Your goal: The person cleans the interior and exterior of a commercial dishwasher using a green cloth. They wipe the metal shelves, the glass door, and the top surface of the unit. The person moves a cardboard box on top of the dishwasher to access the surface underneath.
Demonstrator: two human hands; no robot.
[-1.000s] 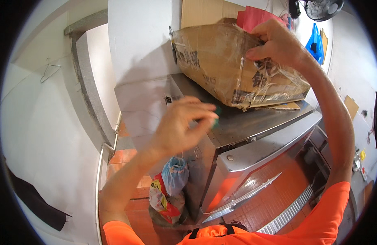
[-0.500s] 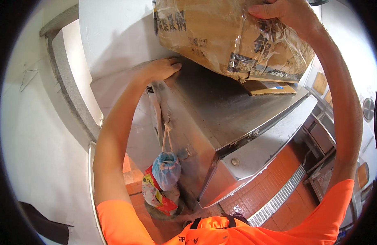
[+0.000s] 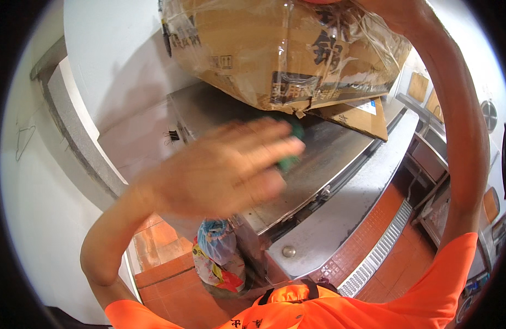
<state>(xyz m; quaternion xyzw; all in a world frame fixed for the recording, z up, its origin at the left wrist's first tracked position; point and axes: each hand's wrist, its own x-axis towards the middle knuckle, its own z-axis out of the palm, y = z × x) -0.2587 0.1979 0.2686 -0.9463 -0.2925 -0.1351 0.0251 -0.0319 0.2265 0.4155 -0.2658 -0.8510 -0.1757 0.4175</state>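
A large brown cardboard box, wrapped in clear plastic, is tilted up above a stainless-steel cabinet top. My right hand grips the box's upper side; the picture's top edge cuts off part of it. My left hand is in front of the box over the steel top, blurred by motion. Its fingers cover most of a green scouring pad, which shows past their tips. Whether the pad touches the steel I cannot tell. A flat piece of cardboard lies under the box's right side.
A blue-tinted bag and a colourful sack stand by the cabinet's left side. A black binder clip is at the cabinet's left edge. A metal floor grate crosses the red tiles. Pale walls rise at left and back.
My left hand has come off the cabinet's back left edge toward me and right, and the green pad now shows in it. The box and my view have shifted slightly.
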